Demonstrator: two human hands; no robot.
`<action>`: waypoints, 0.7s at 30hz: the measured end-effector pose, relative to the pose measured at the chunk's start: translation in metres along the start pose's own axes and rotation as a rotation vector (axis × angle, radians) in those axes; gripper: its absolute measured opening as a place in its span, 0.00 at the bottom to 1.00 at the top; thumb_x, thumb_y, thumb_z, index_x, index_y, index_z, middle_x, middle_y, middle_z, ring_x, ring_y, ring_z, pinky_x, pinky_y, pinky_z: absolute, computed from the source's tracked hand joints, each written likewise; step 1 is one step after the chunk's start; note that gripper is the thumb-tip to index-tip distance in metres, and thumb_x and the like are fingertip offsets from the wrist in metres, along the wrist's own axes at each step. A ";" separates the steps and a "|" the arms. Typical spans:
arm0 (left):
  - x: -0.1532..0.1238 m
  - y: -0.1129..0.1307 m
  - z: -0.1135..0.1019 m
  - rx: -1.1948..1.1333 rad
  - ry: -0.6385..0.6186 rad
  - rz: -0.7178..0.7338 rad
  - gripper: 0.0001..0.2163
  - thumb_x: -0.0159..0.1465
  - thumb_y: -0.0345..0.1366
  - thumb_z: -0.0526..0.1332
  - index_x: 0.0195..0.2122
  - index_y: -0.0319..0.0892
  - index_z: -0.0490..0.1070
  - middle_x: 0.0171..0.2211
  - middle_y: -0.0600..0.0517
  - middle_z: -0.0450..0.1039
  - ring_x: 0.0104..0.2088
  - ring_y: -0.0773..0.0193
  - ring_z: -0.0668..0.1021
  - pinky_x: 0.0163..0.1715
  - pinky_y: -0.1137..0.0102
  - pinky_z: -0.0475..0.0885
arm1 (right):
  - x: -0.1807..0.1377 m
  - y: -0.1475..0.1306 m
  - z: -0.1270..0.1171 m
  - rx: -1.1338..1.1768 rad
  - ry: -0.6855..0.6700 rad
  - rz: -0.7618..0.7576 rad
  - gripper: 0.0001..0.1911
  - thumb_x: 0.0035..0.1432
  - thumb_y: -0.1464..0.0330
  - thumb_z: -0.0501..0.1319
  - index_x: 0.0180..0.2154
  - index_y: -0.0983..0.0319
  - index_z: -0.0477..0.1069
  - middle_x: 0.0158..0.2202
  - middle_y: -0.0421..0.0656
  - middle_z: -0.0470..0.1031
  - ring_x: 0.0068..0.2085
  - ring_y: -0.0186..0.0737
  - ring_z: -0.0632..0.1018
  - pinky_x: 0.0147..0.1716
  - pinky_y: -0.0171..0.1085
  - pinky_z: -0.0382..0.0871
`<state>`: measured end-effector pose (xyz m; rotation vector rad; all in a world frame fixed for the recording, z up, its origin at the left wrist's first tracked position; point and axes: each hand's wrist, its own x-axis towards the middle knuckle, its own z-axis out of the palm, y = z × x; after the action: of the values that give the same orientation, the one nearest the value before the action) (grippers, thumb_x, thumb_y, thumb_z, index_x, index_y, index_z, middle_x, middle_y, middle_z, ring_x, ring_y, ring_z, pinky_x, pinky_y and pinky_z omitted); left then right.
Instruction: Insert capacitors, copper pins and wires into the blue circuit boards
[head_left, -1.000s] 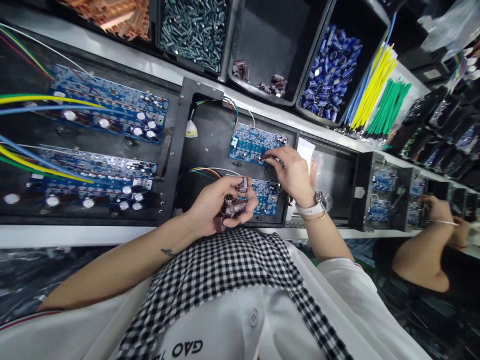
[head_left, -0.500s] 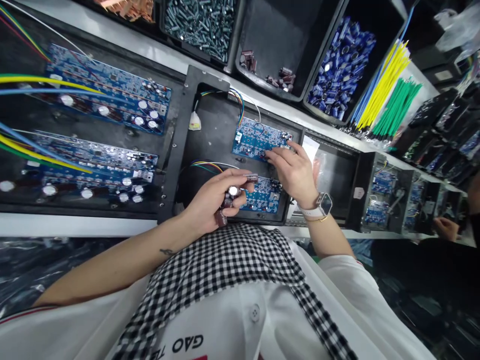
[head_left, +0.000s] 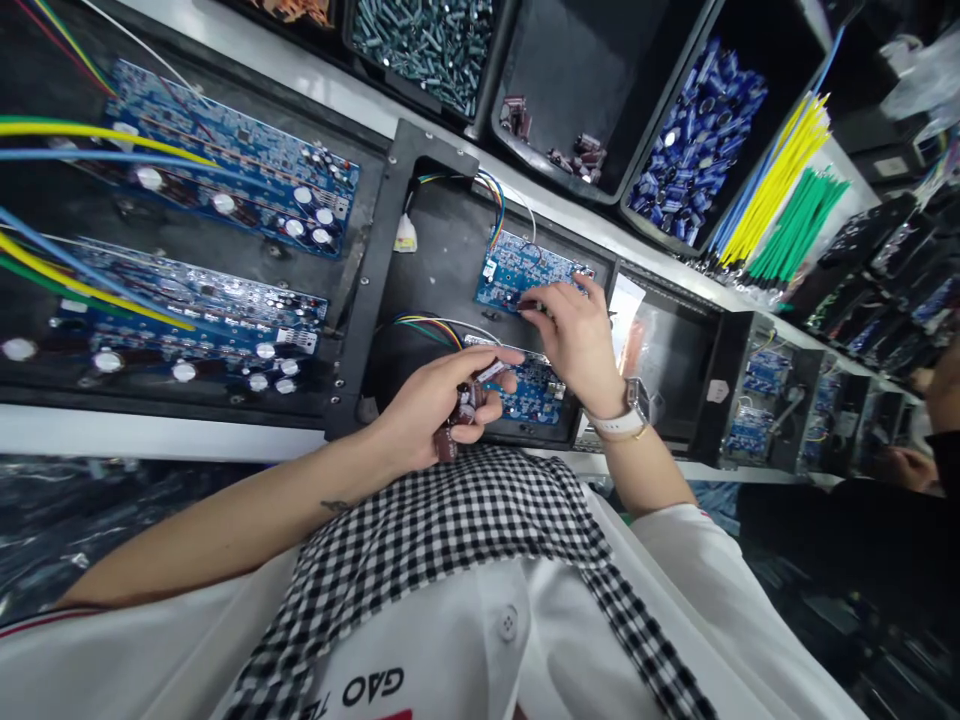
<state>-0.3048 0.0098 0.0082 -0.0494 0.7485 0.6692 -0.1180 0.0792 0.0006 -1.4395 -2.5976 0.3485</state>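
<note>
Several brown cylindrical capacitors (head_left: 448, 443) are gathered in my left hand (head_left: 427, 410), its fingers curled round them. One of them pokes up near the thumb and index finger. The lower blue circuit board (head_left: 536, 395) lies just beyond that hand, partly covered by it. My right hand (head_left: 577, 335) pinches a small dark brown capacitor (head_left: 529, 305) at the lower edge of the upper blue circuit board (head_left: 510, 275). Whether its leads sit in the board is hidden. Both boards lie in a black tray (head_left: 435, 290) with coloured wires at their left ends.
Bins along the back hold grey screws (head_left: 424, 45), a few brown capacitors (head_left: 577, 157) and blue capacitors (head_left: 694, 140). Yellow wires (head_left: 776, 185) and green wires (head_left: 799, 225) lie at right. Populated boards (head_left: 240, 150) sit at left. A co-worker's hand (head_left: 911, 468) shows far right.
My right hand has shifted slightly left, and a dark capacitor now shows at its fingertips. My left fingers have moved around the capacitors they hold. The whole view has shifted a little.
</note>
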 end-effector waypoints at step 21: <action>-0.003 0.010 -0.007 -0.050 0.017 -0.007 0.10 0.69 0.36 0.58 0.45 0.36 0.74 0.24 0.55 0.60 0.16 0.75 0.62 0.09 0.84 0.50 | 0.017 0.010 0.007 -0.123 -0.125 -0.139 0.14 0.68 0.72 0.49 0.46 0.57 0.71 0.42 0.44 0.78 0.44 0.45 0.77 0.64 0.59 0.59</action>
<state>-0.3163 0.0139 0.0071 -0.1034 0.7475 0.6812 -0.1201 0.0977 -0.0086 -1.3024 -2.8466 0.2735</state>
